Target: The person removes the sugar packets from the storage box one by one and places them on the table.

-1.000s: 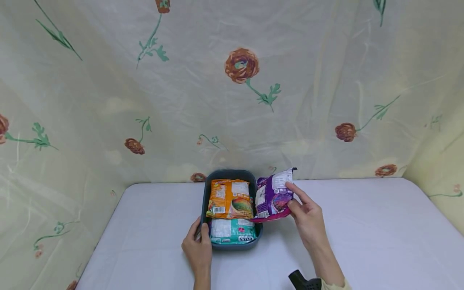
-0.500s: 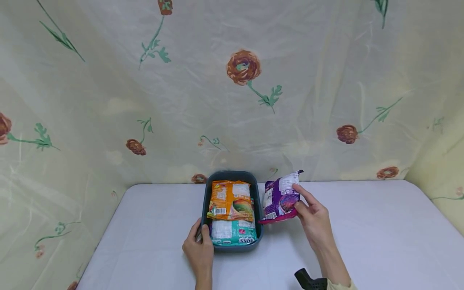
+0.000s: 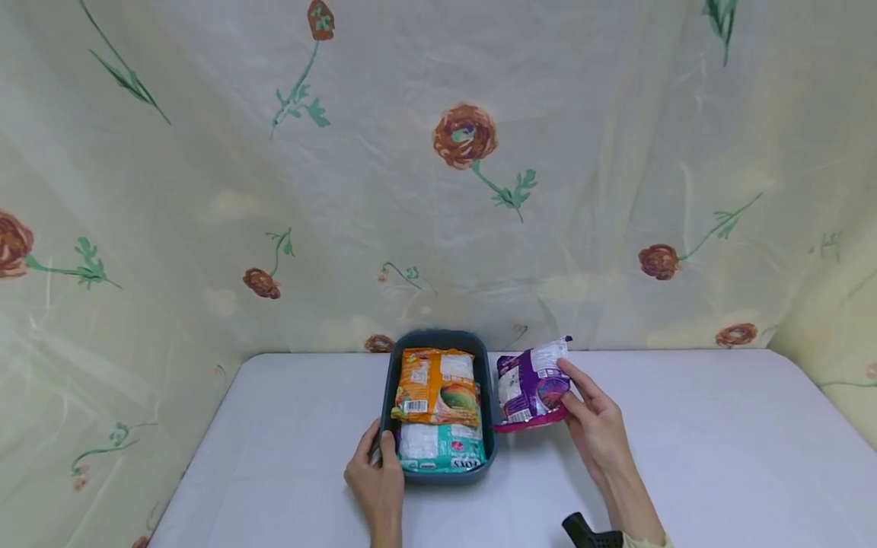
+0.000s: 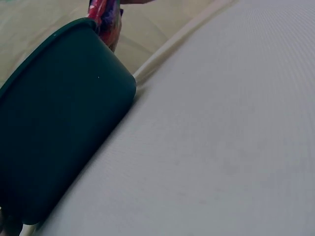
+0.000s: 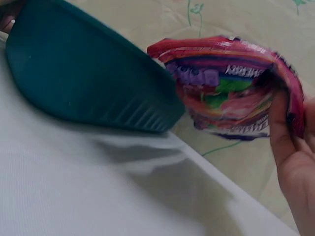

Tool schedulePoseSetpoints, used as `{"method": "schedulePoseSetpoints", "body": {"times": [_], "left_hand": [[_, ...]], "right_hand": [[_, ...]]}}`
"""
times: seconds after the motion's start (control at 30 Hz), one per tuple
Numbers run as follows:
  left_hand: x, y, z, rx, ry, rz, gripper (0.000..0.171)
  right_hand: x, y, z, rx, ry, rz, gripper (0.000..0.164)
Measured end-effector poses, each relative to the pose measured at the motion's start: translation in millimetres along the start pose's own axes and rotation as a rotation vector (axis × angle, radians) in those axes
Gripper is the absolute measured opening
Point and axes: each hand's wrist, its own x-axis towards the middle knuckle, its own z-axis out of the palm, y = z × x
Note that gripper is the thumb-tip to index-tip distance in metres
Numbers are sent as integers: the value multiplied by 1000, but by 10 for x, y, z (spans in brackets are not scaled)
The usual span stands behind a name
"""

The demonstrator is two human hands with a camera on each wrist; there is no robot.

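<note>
A dark teal plastic bin (image 3: pixel 445 478) stands on the table against the back curtain. Inside it an orange packet (image 3: pixel 435 384) partly overlaps a turquoise packet (image 3: pixel 441 445). At the bin's front left, my left hand (image 3: pixel 377 479) grips its wall, with the thumb near the rim. My right hand (image 3: pixel 599 426) pinches a purple and pink candy packet (image 3: pixel 530 384) by its right side, just right of the bin. The right wrist view shows this packet (image 5: pixel 221 83) raised off the table, its left end close to the bin's rim (image 5: pixel 113 32).
A white cloth covers the table (image 3: pixel 294 441). Behind it hangs a pale curtain (image 3: pixel 356 190) with printed flowers. A black device (image 3: pixel 592 533) sits by the right wrist, at the lower edge of the head view.
The purple candy packet in my right hand has shifted right, from over the bin's right rim to beside it. My left hand keeps its hold on the bin. The head view has tilted slightly upward.
</note>
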Motion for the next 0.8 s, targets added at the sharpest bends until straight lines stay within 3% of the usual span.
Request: {"method": "schedulePoseSetpoints", "body": {"times": [0.17,0.47,0.63,0.8], "left_hand": [[-13,-4,20,8,-6,-16,28],[-24,-6,61,-14,-22,-18,29],[-28,-1,42,-22,-19,-7,28],[0,-14,-1,-22,-2,23,28]], "right_hand": [[-8,29,-69,15,-18,-33,50],[27,101,-139,-33,-11,10,50],[49,194,-163,-178,37,72,48],[67,324,-169,-462,88,90,47]]}}
